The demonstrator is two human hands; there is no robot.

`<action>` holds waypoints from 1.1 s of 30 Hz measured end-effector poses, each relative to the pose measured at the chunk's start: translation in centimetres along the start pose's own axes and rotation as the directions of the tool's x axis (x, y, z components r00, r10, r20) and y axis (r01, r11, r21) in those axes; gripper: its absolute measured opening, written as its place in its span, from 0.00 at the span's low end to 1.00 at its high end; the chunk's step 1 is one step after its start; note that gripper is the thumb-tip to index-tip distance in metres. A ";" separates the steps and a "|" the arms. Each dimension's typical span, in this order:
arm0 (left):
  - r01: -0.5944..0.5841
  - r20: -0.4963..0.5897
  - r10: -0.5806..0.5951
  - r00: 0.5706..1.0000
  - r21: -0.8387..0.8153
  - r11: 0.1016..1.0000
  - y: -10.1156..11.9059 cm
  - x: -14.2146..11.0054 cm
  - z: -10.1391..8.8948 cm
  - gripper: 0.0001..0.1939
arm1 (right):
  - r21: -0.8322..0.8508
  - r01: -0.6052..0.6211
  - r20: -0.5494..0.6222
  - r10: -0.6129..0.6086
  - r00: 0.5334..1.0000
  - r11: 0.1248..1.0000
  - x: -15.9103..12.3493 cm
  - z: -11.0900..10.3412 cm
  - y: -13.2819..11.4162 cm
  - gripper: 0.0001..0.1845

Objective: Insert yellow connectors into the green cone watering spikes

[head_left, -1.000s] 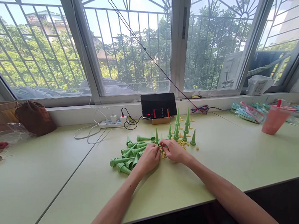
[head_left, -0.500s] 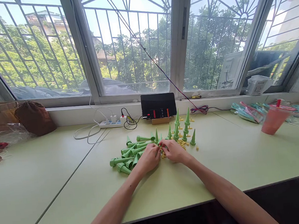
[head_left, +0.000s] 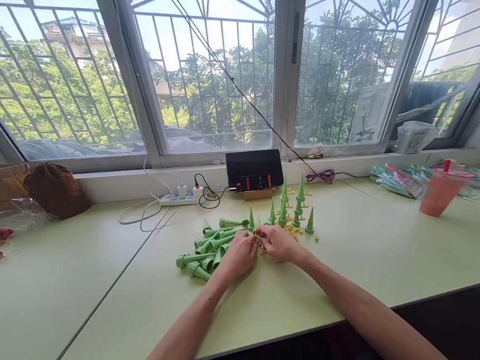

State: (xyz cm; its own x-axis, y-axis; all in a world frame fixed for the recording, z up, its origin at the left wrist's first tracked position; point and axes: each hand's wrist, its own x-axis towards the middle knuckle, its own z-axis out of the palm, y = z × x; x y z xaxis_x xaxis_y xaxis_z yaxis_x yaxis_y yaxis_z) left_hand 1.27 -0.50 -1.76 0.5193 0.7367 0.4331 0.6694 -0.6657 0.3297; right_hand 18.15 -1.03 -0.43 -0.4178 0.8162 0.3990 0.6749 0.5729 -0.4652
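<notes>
My left hand and my right hand meet over the middle of the table, fingertips pinched close together. What they grip between them is small and mostly covered by the fingers. Left of my left hand lies a heap of green plastic cone spikes with ribbed collars. Beyond my right hand, more green spikes stand upright, some stacked. Small yellow plastic pieces are scattered beside my right hand, and a few show beneath the fingers. A single green spike stands at the right end.
A phone leans against a dark tablet at the back. A white power strip with cables lies left of them. On the right stands a pink drink cup near plastic packets. A brown bag sits far left.
</notes>
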 end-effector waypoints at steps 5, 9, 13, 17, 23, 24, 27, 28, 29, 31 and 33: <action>-0.005 0.002 0.005 1.000 0.016 1.000 0.1 0.0 -0.2 0.15 | -0.009 0.000 0.007 0.000 1.000 1.000 0.0 0.0 0.1 0.11; -0.011 -0.005 0.011 1.000 0.034 0.999 0.2 0.0 -0.3 0.16 | -0.016 -0.005 0.011 0.005 1.000 1.000 0.0 0.1 0.2 0.11; -0.013 -0.008 0.013 1.000 0.056 0.998 0.4 0.1 -0.4 0.17 | -0.021 -0.012 0.019 0.013 1.000 1.000 0.1 0.2 0.3 0.11; 0.004 0.000 -0.004 1.000 0.073 0.997 0.6 0.1 -0.5 0.17 | -0.014 -0.017 0.024 0.017 1.000 1.000 0.0 0.2 0.3 0.12; 0.015 -0.008 -0.014 1.000 0.054 0.998 0.4 0.1 -0.3 0.17 | -0.010 -0.013 0.020 0.013 1.000 1.000 0.0 0.1 0.2 0.12; 0.016 -0.013 -0.015 1.000 0.050 0.999 0.3 0.1 -0.2 0.17 | -0.008 -0.012 0.018 0.013 1.000 1.000 0.0 0.1 0.2 0.12; 0.019 -0.033 -0.018 0.999 0.034 0.999 0.3 0.1 -0.2 0.16 | 0.001 -0.016 0.016 0.016 1.000 1.000 0.1 0.2 0.2 0.11; 0.020 -0.039 -0.019 0.999 0.029 0.999 0.3 0.1 -0.1 0.16 | 0.003 -0.018 0.016 0.018 1.000 1.000 0.1 0.2 0.2 0.11; 0.023 -0.046 -0.022 0.999 0.025 0.999 0.3 0.2 -0.2 0.16 | 0.004 -0.019 0.016 0.019 1.000 1.000 0.1 0.2 0.2 0.11; 0.028 -0.060 -0.027 0.998 0.015 0.999 0.3 0.2 -0.2 0.16 | 0.005 -0.020 0.013 0.020 1.000 1.000 0.1 0.2 0.2 0.10; 0.031 -0.071 -0.031 0.997 0.003 1.000 0.3 0.2 -0.2 0.15 | 0.005 -0.017 0.009 0.017 1.000 1.000 0.1 0.2 0.2 0.10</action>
State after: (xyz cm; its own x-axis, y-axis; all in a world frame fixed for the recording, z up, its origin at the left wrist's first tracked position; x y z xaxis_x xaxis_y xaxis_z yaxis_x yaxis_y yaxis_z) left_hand 1.52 -0.55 -1.41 0.4592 0.7465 0.4816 0.6865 -0.6422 0.3409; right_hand 18.12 -0.86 -0.62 -0.4115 0.8265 0.3840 0.6788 0.5591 -0.4760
